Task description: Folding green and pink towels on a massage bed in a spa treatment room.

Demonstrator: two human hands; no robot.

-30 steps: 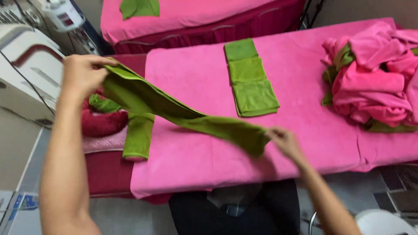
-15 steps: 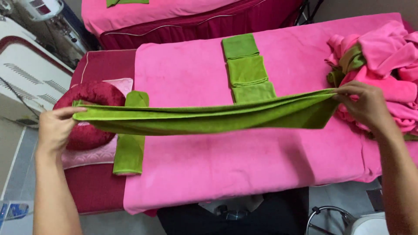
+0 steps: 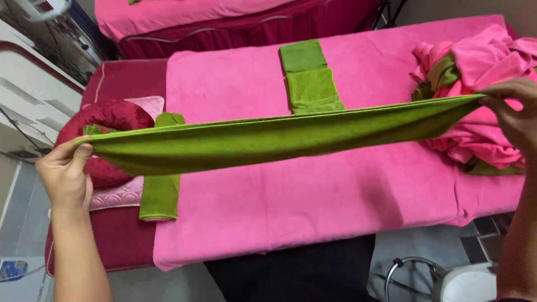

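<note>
Head view: green towel (image 3: 268,140) stretched taut between left hand (image 3: 64,173) and right hand (image 3: 514,114), both pinching ends

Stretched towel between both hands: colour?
Plain green towel, no pattern, held by left hand and right hand; head view.

A second ago the green towel (image 3: 268,140) hung slack and twisted between the hands; now it is pulled taut into a long, flat band above the pink bed (image 3: 313,196). The right hand (image 3: 517,114) has swung out from the bed's near edge to the heap of pink towels (image 3: 486,56), and the left hand (image 3: 64,170) has dropped lower.
</note>
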